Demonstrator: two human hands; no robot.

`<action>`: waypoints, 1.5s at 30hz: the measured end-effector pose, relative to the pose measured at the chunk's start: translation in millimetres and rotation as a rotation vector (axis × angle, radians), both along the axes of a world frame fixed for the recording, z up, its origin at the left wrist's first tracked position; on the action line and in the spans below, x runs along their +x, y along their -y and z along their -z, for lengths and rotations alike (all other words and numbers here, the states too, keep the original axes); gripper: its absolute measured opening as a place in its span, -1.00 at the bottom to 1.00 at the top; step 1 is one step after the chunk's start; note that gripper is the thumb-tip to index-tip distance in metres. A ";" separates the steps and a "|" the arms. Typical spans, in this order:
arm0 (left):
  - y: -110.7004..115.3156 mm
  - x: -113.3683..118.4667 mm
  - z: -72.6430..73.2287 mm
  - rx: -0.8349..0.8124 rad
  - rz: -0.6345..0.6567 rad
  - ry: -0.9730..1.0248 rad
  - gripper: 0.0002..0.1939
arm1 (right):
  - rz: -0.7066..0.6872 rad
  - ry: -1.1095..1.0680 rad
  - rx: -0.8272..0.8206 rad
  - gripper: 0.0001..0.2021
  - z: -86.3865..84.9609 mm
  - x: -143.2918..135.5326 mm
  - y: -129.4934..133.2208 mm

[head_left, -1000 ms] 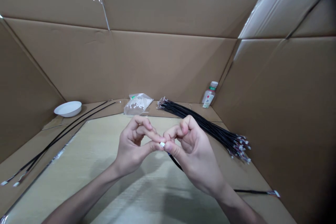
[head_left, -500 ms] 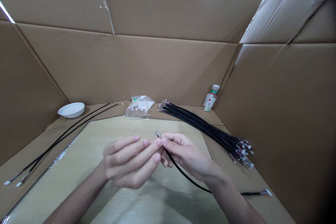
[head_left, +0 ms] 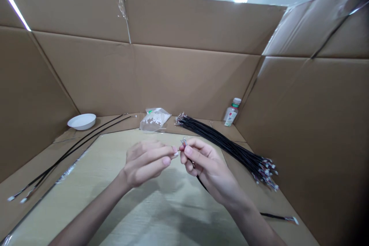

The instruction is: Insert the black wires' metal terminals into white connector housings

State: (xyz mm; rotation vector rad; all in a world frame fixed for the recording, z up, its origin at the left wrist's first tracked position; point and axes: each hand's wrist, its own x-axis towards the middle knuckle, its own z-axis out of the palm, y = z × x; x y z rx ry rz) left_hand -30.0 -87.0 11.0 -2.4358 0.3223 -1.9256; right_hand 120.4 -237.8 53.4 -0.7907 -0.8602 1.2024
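My right hand [head_left: 203,161] pinches a black cable [head_left: 202,184] near its end, where several thin coloured wires [head_left: 183,143] fan out above the thumb. The cable runs down behind my right wrist and comes out at the lower right, ending in a white connector [head_left: 295,220]. To the left, my left hand [head_left: 150,161] has thumb and fingertips closed on a small white connector housing [head_left: 176,154]. That housing is close beside the wires; whether a wire touches it is too small to tell.
A thick bundle of black cables [head_left: 225,142] lies at the right. Two separate cables [head_left: 69,152] stretch along the left. At the back are a white bowl [head_left: 82,122], a plastic bag of small white pieces [head_left: 155,119] and a bottle [head_left: 232,112]. Cardboard walls [head_left: 196,80] surround the table.
My hands were together at the cable end and are now slightly apart. The white housing shows at my left fingertips, and the view has tilted up slightly.
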 end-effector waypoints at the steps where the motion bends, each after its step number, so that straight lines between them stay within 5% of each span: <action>1: 1.2 4.7 -3.8 0.045 0.012 0.048 -0.55 | 0.011 0.007 0.006 -0.82 -0.6 0.0 0.5; 5: 9.4 15.0 -18.0 0.013 0.105 0.070 -0.43 | 0.051 0.042 0.028 -0.82 -1.8 1.2 4.0; 8: 13.1 15.8 -22.8 -0.012 0.116 0.025 -0.52 | 0.071 0.069 0.040 -0.83 -2.4 2.0 8.6; 14: 13.4 4.5 -21.0 0.038 0.035 -0.035 -0.82 | 0.078 0.078 0.015 -0.81 -6.5 -0.9 13.4; 23: 14.4 -13.8 -31.3 0.308 -0.078 -0.089 -0.83 | 0.089 0.109 0.017 -0.79 -3.9 -5.5 12.4; 29: 15.9 3.2 -30.1 -0.050 0.084 -0.008 -0.68 | 0.228 0.258 0.043 -0.78 -4.1 -7.3 15.7; 32: 21.2 0.0 -35.4 -0.151 0.057 -0.071 -0.64 | 0.239 0.297 0.014 -0.77 -6.6 -9.4 16.5; 37: 28.7 -5.4 -42.7 -0.173 -0.058 -0.185 -0.68 | 0.220 0.329 -0.010 -0.78 -6.5 -13.5 16.6; 45: 25.5 -3.9 -38.8 -0.173 -0.027 -0.182 -0.75 | 0.213 0.360 -0.019 -0.78 -3.8 -15.1 14.0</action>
